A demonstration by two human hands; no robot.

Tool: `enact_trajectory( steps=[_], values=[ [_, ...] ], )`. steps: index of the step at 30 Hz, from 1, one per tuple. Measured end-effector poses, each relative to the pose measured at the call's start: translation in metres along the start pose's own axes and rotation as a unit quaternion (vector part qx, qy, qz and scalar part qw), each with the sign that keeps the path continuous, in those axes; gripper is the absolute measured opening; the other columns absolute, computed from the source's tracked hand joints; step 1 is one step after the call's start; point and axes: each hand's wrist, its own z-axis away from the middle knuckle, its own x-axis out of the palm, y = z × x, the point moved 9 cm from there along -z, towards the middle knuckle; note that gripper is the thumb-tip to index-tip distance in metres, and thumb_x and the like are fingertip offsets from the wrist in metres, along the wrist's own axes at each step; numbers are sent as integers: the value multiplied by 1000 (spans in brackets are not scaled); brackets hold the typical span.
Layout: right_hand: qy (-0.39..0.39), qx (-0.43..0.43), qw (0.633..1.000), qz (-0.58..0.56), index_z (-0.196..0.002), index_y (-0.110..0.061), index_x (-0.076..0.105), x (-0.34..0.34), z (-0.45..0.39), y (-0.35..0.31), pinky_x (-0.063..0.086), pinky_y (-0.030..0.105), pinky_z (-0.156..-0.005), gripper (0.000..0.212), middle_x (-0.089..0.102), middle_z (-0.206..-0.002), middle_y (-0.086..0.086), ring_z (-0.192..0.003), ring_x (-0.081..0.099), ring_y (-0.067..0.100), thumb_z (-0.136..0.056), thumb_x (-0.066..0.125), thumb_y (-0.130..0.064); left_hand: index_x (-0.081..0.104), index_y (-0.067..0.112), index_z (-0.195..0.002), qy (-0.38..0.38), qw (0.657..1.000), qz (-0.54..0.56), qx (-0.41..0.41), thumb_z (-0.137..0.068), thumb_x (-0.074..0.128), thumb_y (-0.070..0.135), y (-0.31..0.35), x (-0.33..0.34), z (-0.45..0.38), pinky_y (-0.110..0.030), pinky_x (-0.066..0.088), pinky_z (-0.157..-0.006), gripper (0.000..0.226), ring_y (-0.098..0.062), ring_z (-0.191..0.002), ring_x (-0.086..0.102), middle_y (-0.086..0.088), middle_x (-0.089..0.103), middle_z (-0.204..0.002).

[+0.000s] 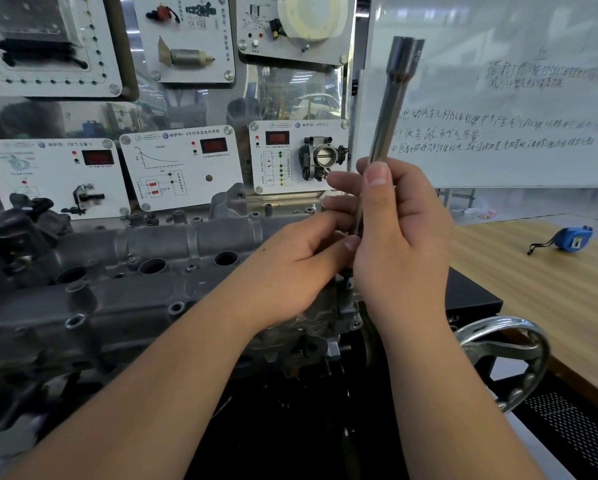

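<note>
Two bare forearms reach in from the bottom edge, and both hands meet above the right end of the grey engine cylinder head (117, 271), which fills the left half of the view on a black stand beside the table's left edge. Behind it, a whiteboard (498, 98) covered in handwriting stands at the upper right, with white display panels (183, 168) to its left. One of these panels carries a throttle body (321, 157). The wooden table (550, 299) runs along the right side. A chrome handwheel (508, 358) sits just below its near edge.

The right grip (401, 237) is closed round the lower shaft of a long socket (392, 98). The thumb lies up along the shaft, and the tool stands nearly upright, leaning a little right, with its open end at the top in front of the whiteboard. The left grip (297, 271) pinches the socket's bottom end with thumb and forefinger, just under the right palm. Anything held there is hidden. A blue tape measure (571, 239) lies alone near the table's far edge, well apart from the hands.
</note>
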Motion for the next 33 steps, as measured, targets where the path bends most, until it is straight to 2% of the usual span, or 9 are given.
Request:
enact_trajectory(
  steps=[4, 7, 11, 15, 18, 22, 25, 30, 33],
  values=[
    [-6, -3, 1000, -2, -96, -42, 63, 1, 0, -1, 61, 44, -79, 18, 77, -95, -9, -89, 75, 14, -99, 46, -44, 63, 27, -116, 5, 1000, 0, -3, -105, 56, 28, 1, 0, -1, -52, 56, -83, 13, -31, -93, 70, 1, 75, -100],
    [-11, -9, 1000, 3, -103, -43, 56, 2, 1, -1, 60, 50, -83, 7, 77, -95, -11, -92, 75, 14, -97, 53, -45, 62, 24, -120, 4, 1000, 2, -11, -104, 58, 26, 1, 1, -1, -58, 57, -80, 17, -34, -93, 71, -3, 74, -103],
    [-3, 6, 1000, -17, -99, -39, 56, 0, 2, 4, 60, 51, -81, 4, 77, -97, -7, -92, 75, 17, -99, 53, -42, 64, 26, -114, 16, 1000, 5, -8, -102, 61, 26, 0, -1, 0, -54, 56, -77, 12, -28, -86, 71, 0, 74, -97],
    [2, 7, 1000, 0, -96, -40, 63, 1, 1, 1, 55, 34, -69, 18, 76, -96, -10, -86, 75, 12, -100, 46, -42, 65, 36, -113, 11, 1000, 7, -12, -106, 54, 31, 0, -1, 0, -43, 56, -88, 14, -16, -94, 71, 9, 75, -102],
    [-1, 11, 1000, -5, -97, -40, 65, 1, 0, 1, 57, 35, -72, 20, 77, -94, -9, -88, 75, 13, -101, 46, -41, 65, 31, -114, 7, 1000, 3, -11, -106, 54, 31, 1, -1, 0, -52, 55, -86, 14, -27, -94, 71, 2, 75, -100],
    [-7, 3, 1000, -19, -106, -40, 55, 2, 2, 0, 60, 40, -83, 9, 77, -97, -10, -94, 75, 12, -98, 54, -44, 61, 23, -119, 7, 1000, 6, -16, -105, 57, 27, 1, 1, -1, -59, 57, -77, 16, -35, -91, 70, -5, 73, -101],
    [4, 12, 999, -40, -102, -35, 54, -2, 1, 3, 59, 36, -79, 5, 78, -94, -6, -92, 76, 14, -99, 56, -39, 62, 27, -114, 11, 1000, 3, -15, -104, 58, 29, 0, 0, 0, -58, 57, -74, 11, -32, -83, 70, -1, 73, -95],
    [11, 12, 1000, -27, -95, -39, 62, -2, 0, 1, 54, 24, -64, 14, 76, -94, -7, -84, 75, 13, -100, 49, -39, 64, 37, -112, 7, 1000, -1, -17, -107, 52, 30, -1, -1, 0, -46, 58, -90, 15, -10, -95, 71, 9, 75, -102],
    [6, 17, 999, -31, -97, -36, 66, -1, 0, 1, 55, 21, -66, 18, 76, -92, -8, -85, 75, 11, -100, 48, -39, 65, 34, -113, 7, 1000, -7, -17, -107, 53, 30, -1, -1, 0, -49, 57, -88, 14, -16, -94, 72, 8, 75, -102]
  ],
)
